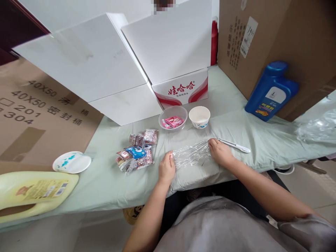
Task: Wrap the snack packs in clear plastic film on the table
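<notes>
Stretched between my two hands is a clear plastic bag or film [193, 154], lying low over the cloth. My left hand [167, 168] pinches its left end, thumb on top. At the other end my right hand [220, 151] has its fingers closed on the plastic. A white utility knife [236, 145] lies just beyond my right hand. Left of my left hand are wrapped snack packets [139, 159], one of them blue. Behind the plastic stand a clear bowl [160, 120] holding pink packets [173, 121] and a white paper bowl [199, 115].
White cartons [181, 89] stand along the back. Brown cardboard boxes flank the table, one [39, 133] at left, another [244, 70] at right. A blue bottle [270, 92] leans at right. A paper cup [69, 162] and a yellow jug [39, 192] lie at left.
</notes>
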The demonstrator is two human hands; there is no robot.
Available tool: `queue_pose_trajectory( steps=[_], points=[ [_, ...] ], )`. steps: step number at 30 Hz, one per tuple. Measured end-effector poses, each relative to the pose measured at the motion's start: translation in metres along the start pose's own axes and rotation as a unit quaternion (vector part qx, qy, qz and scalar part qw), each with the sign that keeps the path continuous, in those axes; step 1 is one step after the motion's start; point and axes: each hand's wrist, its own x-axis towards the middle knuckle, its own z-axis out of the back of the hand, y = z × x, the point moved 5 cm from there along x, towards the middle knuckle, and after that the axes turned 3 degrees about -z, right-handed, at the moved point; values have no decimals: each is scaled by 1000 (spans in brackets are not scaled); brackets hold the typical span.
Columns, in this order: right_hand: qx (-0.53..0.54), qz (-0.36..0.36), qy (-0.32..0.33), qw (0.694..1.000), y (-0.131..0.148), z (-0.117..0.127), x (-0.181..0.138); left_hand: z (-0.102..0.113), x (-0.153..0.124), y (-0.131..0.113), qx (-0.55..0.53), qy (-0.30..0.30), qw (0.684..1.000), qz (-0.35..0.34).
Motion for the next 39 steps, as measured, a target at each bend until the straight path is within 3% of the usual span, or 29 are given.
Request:
queue_pose_trajectory(
  steps=[6,10,12,14,16,18,20,23,25,30,33,35,39],
  points=[
    [95,-23,-49,994,-15,11,-6,16,4,-3,-3,18,1000,21],
    [125,9,-67,990,-10,14,-11,50,16,-44,99,-75,991,-57],
    [134,14,-59,989,-6,12,-12,53,25,-75,105,-76,985,-115],
    [149,15,-51,987,-1,9,-12,39,34,-105,66,-11,981,-184],
    [184,18,-53,981,4,6,-12,10,43,-126,29,81,967,-239],
    [252,9,-49,966,5,3,-15,-23,51,-132,4,158,953,-257],
    [335,-15,-6,942,3,-2,-20,-52,56,-128,-22,201,946,-252],
    [398,-46,106,910,-3,-6,-28,-72,56,-118,-54,167,943,-282],
    [367,-53,137,919,-10,-2,-28,-74,50,-117,-58,129,932,-334],
    [173,-51,12,983,-24,22,-1,-73,31,-125,-11,91,891,-445],
    [99,15,32,994,-8,18,18,-72,26,-128,20,50,879,-473],
    [147,21,73,986,1,12,27,-71,24,-129,35,24,871,-489],
    [319,-59,155,933,7,4,43,-67,18,-130,44,-3,848,-529]
  ],
)
